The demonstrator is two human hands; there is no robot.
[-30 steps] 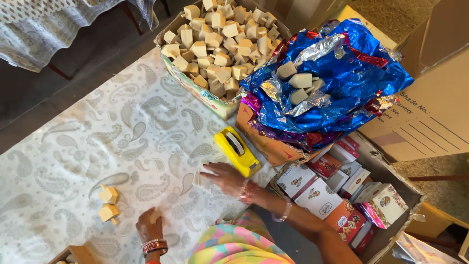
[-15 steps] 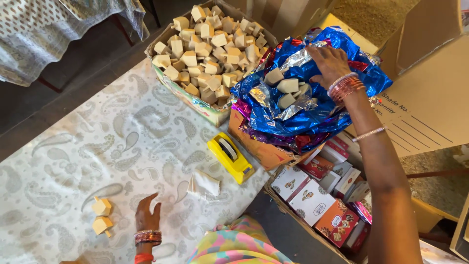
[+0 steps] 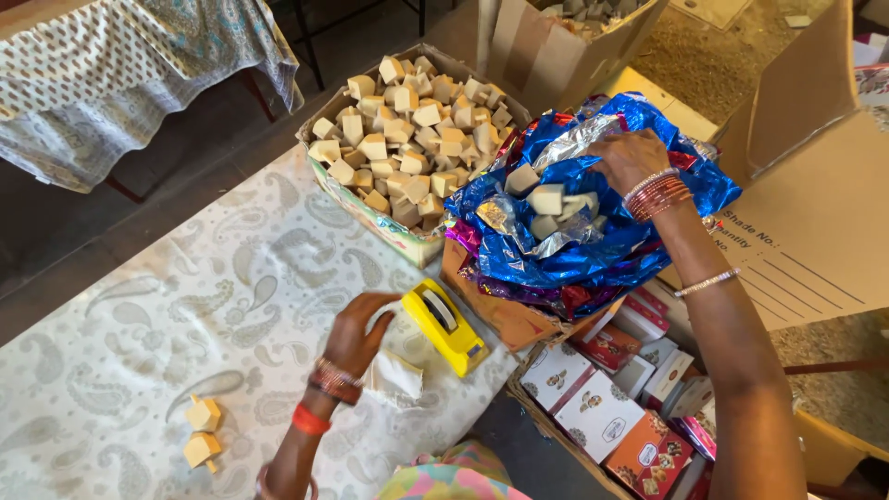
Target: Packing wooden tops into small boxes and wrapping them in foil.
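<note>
The right hand (image 3: pixel 630 159) digs into the blue foil wrappers (image 3: pixel 593 231) at two o'clock, fingers curled among the wooden blocks (image 3: pixel 548 199) there; whether they grip one I cannot tell. The left hand (image 3: pixel 356 331) rests by the yellow tape dispenser (image 3: pixel 444 324), fingers loosely together, touching it.

Glossy crinkled foil (image 3: pixel 593 250) — matt wooden blocks (image 3: pixel 407 139).

Single head-worn view, which looked steeply down from above the seated person onto a paisley-clothed table (image 3: pixel 185 306) at close range. The frame took in both forearms, the box of wooden blocks (image 3: pixel 407 139) at the top and cartons at lower right.
</note>
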